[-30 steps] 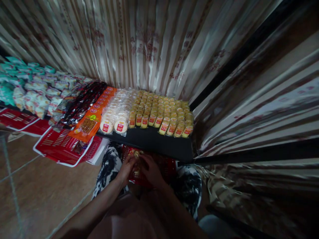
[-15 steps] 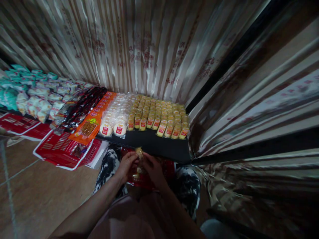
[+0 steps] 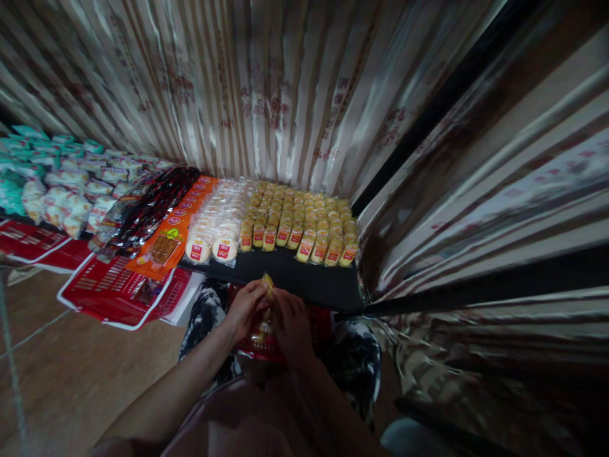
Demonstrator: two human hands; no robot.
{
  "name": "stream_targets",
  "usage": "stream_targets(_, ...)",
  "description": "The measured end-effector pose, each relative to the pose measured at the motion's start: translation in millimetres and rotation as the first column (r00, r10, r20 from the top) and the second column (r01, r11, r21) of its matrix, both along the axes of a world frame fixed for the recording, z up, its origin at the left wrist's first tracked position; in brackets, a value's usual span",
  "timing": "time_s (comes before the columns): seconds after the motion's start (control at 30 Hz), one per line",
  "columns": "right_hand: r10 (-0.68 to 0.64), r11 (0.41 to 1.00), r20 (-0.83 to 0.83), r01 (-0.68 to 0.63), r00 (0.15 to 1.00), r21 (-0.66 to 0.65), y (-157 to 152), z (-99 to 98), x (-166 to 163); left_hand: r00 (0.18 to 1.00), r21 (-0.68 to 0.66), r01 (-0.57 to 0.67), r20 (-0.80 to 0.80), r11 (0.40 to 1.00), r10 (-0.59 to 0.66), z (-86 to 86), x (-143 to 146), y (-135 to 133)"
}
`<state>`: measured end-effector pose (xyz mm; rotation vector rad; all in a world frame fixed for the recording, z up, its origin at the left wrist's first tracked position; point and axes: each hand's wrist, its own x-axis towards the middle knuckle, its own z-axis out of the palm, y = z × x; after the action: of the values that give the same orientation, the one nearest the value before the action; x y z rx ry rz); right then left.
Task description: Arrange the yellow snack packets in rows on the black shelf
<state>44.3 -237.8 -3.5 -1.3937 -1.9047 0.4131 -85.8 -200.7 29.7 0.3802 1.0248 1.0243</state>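
My left hand (image 3: pixel 243 310) and my right hand (image 3: pixel 291 324) are close together above a red basket (image 3: pixel 321 324) on my lap. Both hands are closed on a small yellow wrapped snack pack (image 3: pixel 268 284), which sticks up between the fingers. More yellow packs (image 3: pixel 262 333) lie in the basket under my hands. Just beyond, a black shelf (image 3: pixel 295 279) carries rows of the same yellow snack packs with red labels (image 3: pixel 304 222) and round pale cakes in clear wrap (image 3: pixel 214 231).
Orange packets (image 3: pixel 174 235) and dark wrapped packets (image 3: pixel 152 206) lie left of the cakes. White and teal bags (image 3: pixel 52 184) fill the far left. Empty red baskets (image 3: pixel 118 285) rest on the tiled floor (image 3: pixel 71 368). Striped curtains (image 3: pixel 285 89) close off the back and right.
My hands rose out of the basket with a yellow snack pack, moving up toward the shelf's front edge. The view shifted slightly.
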Motion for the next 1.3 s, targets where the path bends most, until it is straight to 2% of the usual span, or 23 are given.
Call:
stream_targets(0.13,-0.004,1.0,-0.031,0.004,0.999,-0.008,0,0.3,-2,0.999,-0.045,0.009,0.053,0.999,-0.006,-10.2,-3,7)
stream_targets(0.23,-0.028,0.998,-0.183,0.017,0.983,-0.06,3,-0.2,0,0.995,-0.061,0.026,0.094,0.998,-0.021,-14.6,-6,9)
stream_targets(0.3,-0.114,0.988,-0.299,0.078,0.948,-0.13,6,-2.2,1,0.994,-0.075,0.03,0.107,0.997,-0.022,-14.9,-7,10)
stream_targets(0.37,-0.25,0.954,-0.409,0.151,0.878,-0.259,9,-4.9,2,0.993,-0.062,0.024,0.117,0.998,-0.016,-14.0,-7,11)
stream_targets(0.43,-0.377,0.896,-0.521,0.159,0.766,-0.415,12,-6.1,2,0.99,-0.02,0.006,0.142,1.0,-0.003,-12.9,-6,12)
stream_targets(0.5,-0.453,0.84,-0.627,0.068,0.633,-0.539,15,-3.5,1,0.984,0.033,-0.017,0.179,0.999,0.011,-12.2,-5,11)
stream_targets(0.57,-0.488,0.798,-0.703,-0.061,0.518,-0.599,16,2.9,0,0.981,0.073,-0.035,0.194,0.997,0.021,-11.9,-4,10)
stream_targets(0.67,-0.492,0.783,-0.758,-0.164,0.429,-0.6,19,13.2,-2,0.986,0.108,-0.027,0.166,0.994,0.009,-10.7,-1,7)
stream_targets(0.87,-0.495,0.813,-0.742,-0.061,0.452,-0.58,39,14.0,7,0.98,0.197,0.13,0.124,0.972,-0.156,-3.7,-1,-4)
stream_targets(0.97,-0.449,0.846,-0.743,-0.032,0.497,-0.532,50,13.8,14,0.981,0.188,0.181,0.031,0.965,-0.19,-3.4,-2,-4)
stream_targets(1.07,-0.381,0.876,-0.722,-0.024,0.577,-0.482,60,17.0,17,0.968,0.181,0.176,-0.209,0.968,-0.137,-9.1,2,6)
stream_targets(1.17,-0.328,0.91,-0.68,0.025,0.656,-0.414,70,18.3,17,0.904,0.266,0.154,-0.428,0.951,-0.027,-18.6,10,23)
stream_targets(1.3,-0.339,0.931,-0.605,0.162,0.72,-0.328,84,12.1,17,0.846,0.369,0.109,-0.522,0.923,0.109,-29.2,26,49)
